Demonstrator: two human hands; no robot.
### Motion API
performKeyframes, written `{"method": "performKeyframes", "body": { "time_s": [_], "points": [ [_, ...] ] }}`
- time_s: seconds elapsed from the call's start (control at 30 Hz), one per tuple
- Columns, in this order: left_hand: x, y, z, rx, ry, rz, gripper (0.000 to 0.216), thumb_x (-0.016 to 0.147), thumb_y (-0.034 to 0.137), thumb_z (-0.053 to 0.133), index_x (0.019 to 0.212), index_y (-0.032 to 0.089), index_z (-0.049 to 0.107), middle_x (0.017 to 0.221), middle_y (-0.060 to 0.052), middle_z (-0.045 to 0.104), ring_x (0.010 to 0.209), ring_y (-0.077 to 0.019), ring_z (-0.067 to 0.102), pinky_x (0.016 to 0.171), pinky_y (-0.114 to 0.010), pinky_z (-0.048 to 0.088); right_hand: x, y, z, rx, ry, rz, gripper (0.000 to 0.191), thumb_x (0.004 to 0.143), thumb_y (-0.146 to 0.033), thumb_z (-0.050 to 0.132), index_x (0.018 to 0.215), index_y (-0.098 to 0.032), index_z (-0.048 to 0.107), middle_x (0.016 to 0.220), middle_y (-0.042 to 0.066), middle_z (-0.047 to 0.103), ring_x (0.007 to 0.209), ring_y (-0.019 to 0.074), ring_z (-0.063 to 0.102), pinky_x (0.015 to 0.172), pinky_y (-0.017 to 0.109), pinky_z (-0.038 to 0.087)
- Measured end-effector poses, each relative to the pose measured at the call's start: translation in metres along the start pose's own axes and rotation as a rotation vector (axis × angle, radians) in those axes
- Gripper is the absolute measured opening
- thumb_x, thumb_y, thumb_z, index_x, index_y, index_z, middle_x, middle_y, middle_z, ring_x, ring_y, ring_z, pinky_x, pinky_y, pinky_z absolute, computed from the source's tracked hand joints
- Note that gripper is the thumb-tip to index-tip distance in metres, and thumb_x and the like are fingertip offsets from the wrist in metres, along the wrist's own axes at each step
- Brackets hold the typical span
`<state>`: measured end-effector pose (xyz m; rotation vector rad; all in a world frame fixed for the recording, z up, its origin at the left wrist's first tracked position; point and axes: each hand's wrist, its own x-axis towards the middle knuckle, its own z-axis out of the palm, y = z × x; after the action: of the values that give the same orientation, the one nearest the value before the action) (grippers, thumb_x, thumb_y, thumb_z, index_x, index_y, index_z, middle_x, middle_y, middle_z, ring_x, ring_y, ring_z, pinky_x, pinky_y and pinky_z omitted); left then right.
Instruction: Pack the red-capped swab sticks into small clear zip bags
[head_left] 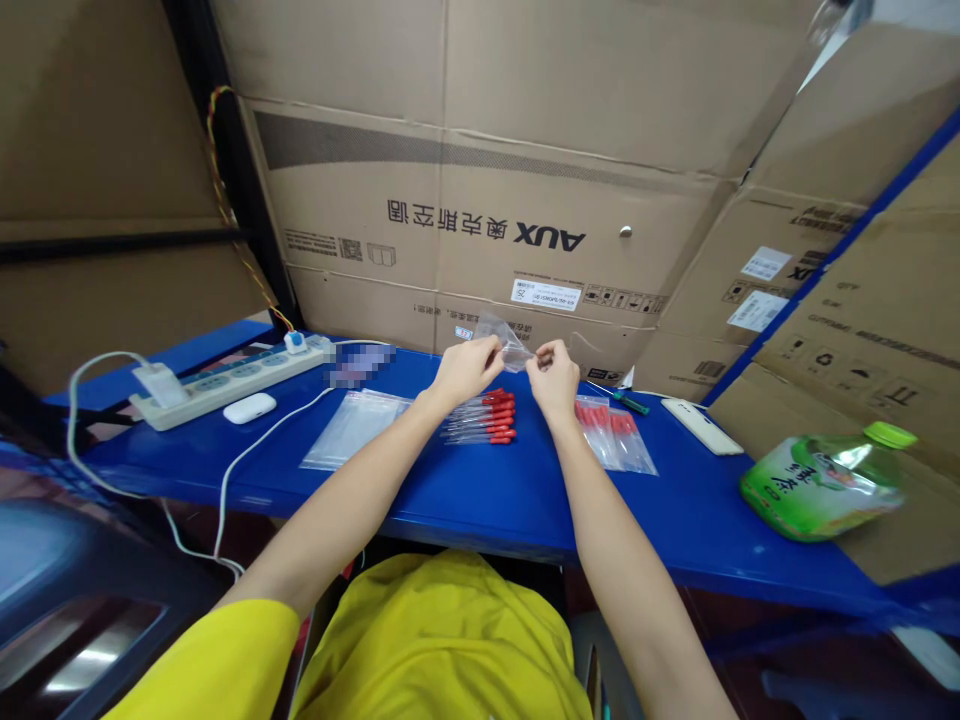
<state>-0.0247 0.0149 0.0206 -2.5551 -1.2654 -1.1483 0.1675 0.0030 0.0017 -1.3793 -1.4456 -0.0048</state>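
Observation:
Between my two hands a clear plastic bag (511,345) is held up above the blue table. My left hand (471,368) pinches its left side, and my right hand (553,378) pinches the right side near the corner. Just below lies a row of several red-handled screwdrivers (487,418) with thin clear or metallic shafts pointing left; their exact kind is hard to make out. A stack of flat clear bags (349,430) is left of them, partly behind my left forearm. Right of my right wrist, filled bags (619,440) show red pieces inside.
A white power strip (232,380) with plugs and cables and a white earbud case (250,408) sit on the left of the blue table (480,505). On the right are a green screwdriver (628,402), a phone (701,427) and a green drink bottle (825,485). Cardboard (480,170) walls the back.

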Motion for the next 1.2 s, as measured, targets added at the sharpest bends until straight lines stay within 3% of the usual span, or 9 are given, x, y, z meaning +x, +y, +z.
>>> {"method": "performKeyframes", "body": {
  "time_s": [0.13,0.27,0.37,0.57,0.73,0.9,1.0,1.1,1.2],
  "points": [
    [-0.001,0.002,0.003,-0.033,-0.085,0.099,0.027,0.108,0.038,0.044,0.1,0.022,0.065,0.098,-0.007,0.076,0.087,-0.0232,0.069,0.072,-0.032,0.041,-0.004,-0.002,0.007,0.057,-0.084,-0.078,0.038,0.083,-0.03,0.065,0.119,-0.024,0.059,0.101,0.004,0.076,0.07,0.0193,0.068,0.081,0.035,0.054],
    [-0.001,0.003,0.003,-0.086,-0.115,0.185,0.029,0.108,0.038,0.042,0.096,0.023,0.064,0.097,-0.008,0.074,0.089,-0.0232,0.068,0.074,-0.031,0.042,-0.006,-0.004,0.012,0.138,-0.141,-0.135,0.046,0.081,-0.026,0.065,0.126,-0.024,0.058,0.107,0.005,0.077,0.075,0.0204,0.071,0.085,0.035,0.056],
    [0.0,0.001,0.003,-0.147,-0.089,0.211,0.03,0.108,0.039,0.044,0.092,0.023,0.063,0.095,-0.008,0.072,0.089,-0.0236,0.067,0.075,-0.031,0.041,-0.005,-0.003,0.014,0.244,-0.148,-0.146,0.045,0.079,-0.026,0.064,0.124,-0.023,0.06,0.111,0.006,0.076,0.078,0.0201,0.072,0.082,0.032,0.056],
    [0.001,0.001,0.003,-0.305,-0.019,0.198,0.028,0.103,0.042,0.053,0.084,0.024,0.063,0.087,-0.008,0.067,0.084,-0.024,0.061,0.079,-0.032,0.041,-0.004,0.002,0.017,0.195,-0.088,-0.071,0.023,0.079,-0.027,0.06,0.1,-0.022,0.066,0.073,-0.001,0.067,0.067,0.02,0.061,0.074,0.03,0.051],
    [0.001,0.005,0.004,-0.409,0.001,0.194,0.027,0.102,0.041,0.057,0.083,0.024,0.064,0.087,-0.008,0.066,0.084,-0.0241,0.06,0.083,-0.032,0.041,-0.004,0.005,0.017,0.111,-0.015,-0.03,0.024,0.073,-0.022,0.056,0.095,-0.022,0.065,0.094,0.006,0.073,0.083,0.0236,0.065,0.084,0.035,0.051],
    [0.0,0.01,0.006,-0.458,-0.055,0.219,0.028,0.1,0.047,0.06,0.086,0.024,0.067,0.089,-0.009,0.068,0.09,-0.0259,0.062,0.088,-0.034,0.042,-0.004,0.004,0.018,0.269,-0.028,-0.003,0.043,0.066,-0.021,0.056,0.108,-0.022,0.067,0.099,0.004,0.075,0.082,0.0216,0.066,0.084,0.034,0.054],
    [-0.004,0.015,0.01,-0.454,0.016,0.093,0.042,0.103,0.051,0.051,0.074,0.023,0.062,0.079,-0.007,0.064,0.083,-0.0243,0.061,0.084,-0.033,0.041,-0.003,0.004,0.023,0.496,0.041,0.115,0.035,0.068,-0.024,0.055,0.101,-0.022,0.066,0.092,0.002,0.072,0.079,0.0202,0.067,0.077,0.033,0.057],
    [-0.005,0.021,0.02,-0.493,0.126,-0.224,0.063,0.107,0.06,0.035,0.058,0.022,0.05,0.061,-0.004,0.053,0.066,-0.0207,0.055,0.073,-0.033,0.038,0.0,0.004,0.028,0.827,0.08,0.281,0.035,0.07,-0.028,0.061,0.105,-0.024,0.06,0.09,-0.001,0.069,0.073,0.0165,0.067,0.069,0.03,0.059],
    [-0.003,0.026,0.031,-0.769,0.053,-0.471,0.066,0.102,0.07,0.04,0.061,0.021,0.057,0.06,-0.004,0.056,0.062,-0.0191,0.054,0.067,-0.033,0.039,0.002,0.0,0.028,1.072,0.066,0.379,0.043,0.066,-0.026,0.071,0.107,-0.026,0.057,0.093,-0.003,0.069,0.077,0.0144,0.069,0.068,0.026,0.06]
  ]
}}
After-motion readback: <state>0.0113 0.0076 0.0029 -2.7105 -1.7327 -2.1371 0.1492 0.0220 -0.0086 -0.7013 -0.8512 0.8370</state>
